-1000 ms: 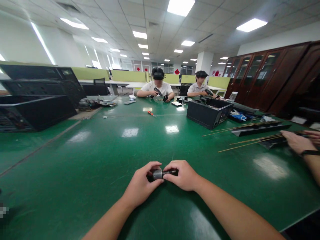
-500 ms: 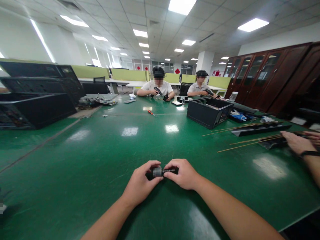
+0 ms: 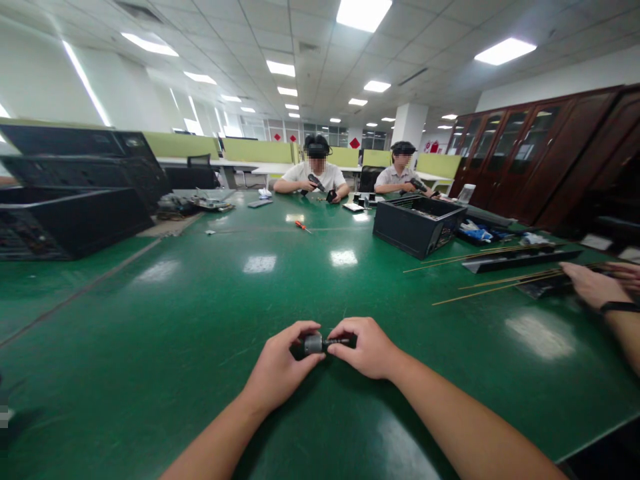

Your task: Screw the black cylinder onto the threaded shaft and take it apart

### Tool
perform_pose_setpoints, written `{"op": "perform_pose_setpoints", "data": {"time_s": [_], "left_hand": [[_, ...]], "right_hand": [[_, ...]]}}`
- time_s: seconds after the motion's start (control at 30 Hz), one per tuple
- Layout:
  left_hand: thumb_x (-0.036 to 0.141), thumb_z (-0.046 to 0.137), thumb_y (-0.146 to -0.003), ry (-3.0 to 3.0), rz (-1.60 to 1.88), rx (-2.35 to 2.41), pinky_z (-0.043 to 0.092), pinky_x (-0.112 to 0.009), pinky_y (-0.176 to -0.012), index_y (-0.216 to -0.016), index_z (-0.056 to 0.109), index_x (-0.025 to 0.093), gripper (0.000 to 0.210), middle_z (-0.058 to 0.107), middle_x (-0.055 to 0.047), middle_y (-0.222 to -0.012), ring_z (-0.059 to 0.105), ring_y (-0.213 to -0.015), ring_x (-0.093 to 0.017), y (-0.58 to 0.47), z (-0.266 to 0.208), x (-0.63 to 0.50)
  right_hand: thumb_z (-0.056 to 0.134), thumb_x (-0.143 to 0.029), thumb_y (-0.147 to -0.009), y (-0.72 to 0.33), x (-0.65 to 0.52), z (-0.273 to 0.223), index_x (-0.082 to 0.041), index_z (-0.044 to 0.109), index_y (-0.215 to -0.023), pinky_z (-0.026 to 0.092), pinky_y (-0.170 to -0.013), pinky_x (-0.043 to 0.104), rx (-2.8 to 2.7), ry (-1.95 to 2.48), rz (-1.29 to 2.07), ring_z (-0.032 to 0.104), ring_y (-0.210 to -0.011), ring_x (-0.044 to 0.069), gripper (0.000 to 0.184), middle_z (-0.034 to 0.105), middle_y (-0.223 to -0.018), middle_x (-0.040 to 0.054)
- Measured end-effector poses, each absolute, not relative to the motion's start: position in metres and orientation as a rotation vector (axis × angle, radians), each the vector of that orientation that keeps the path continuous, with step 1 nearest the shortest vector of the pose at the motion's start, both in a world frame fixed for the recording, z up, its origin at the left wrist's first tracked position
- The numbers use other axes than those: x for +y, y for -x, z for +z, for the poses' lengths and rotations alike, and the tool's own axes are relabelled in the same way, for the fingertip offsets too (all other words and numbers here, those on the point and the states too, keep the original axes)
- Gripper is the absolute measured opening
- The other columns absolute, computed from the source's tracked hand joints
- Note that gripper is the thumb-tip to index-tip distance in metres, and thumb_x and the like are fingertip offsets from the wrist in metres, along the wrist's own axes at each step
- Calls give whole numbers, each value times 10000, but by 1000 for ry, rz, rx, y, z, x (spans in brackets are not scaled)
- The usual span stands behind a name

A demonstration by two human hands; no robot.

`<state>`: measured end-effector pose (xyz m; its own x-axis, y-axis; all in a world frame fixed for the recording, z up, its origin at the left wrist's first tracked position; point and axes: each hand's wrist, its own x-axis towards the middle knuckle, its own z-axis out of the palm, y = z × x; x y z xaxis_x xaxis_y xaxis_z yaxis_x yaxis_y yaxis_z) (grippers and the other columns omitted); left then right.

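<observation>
Just in front of me, a short grey metal cylinder [image 3: 313, 343] with a thin dark shaft [image 3: 336, 341] lies level between my hands. The shaft looks stepped or spiralled, like a bit; its exact kind is too small to tell. Curved around the cylinder from the left, my left hand [image 3: 284, 363] has its thumb below and fingers above. From the other side, my right hand [image 3: 367, 348] pinches the shaft near the cylinder with thumb and fingertips. The shaft's far end reaches into the right palm, partly in shadow.
The green tabletop [image 3: 210, 320] stretches ahead. An orange screwdriver [image 3: 301, 226] lies farther off, and a black computer case [image 3: 419, 227] stands right of it. At right, another person's hand [image 3: 595, 283] is by thin brass-coloured rods [image 3: 480, 292]. Two people sit opposite with power drills [image 3: 316, 182].
The cylinder and my left fingers have shifted very slightly left. My right hand keeps its pinch in nearly the same place.
</observation>
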<state>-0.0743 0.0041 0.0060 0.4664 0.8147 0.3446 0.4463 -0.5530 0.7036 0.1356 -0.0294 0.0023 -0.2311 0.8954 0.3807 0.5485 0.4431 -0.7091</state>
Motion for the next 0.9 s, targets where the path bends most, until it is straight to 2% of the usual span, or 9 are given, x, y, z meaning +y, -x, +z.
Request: {"op": "perform_pose_setpoints", "data": {"time_s": [0.73,0.9], "left_hand": [[190,762,-726,-2225,960,1048,542,-305,-827,-1074,669,269,369,726,9,-1019,672,-884,-182,75,4,8],[210,758,-740,-2263,965,1023,533,-313,-844,-1045,684,266,320,731,4,-1006,673,-904,-189,77,2,8]], "right_hand": [[698,-232,-813,-139,-30,2,-195,735,-887,450,-675,249,-1902,1224,552,637,-731,149,91,712,-807,12],[699,-235,-812,-140,-30,2,-196,736,-896,453,-688,253,-1907,1225,550,639,-742,150,100,717,-822,14]]}}
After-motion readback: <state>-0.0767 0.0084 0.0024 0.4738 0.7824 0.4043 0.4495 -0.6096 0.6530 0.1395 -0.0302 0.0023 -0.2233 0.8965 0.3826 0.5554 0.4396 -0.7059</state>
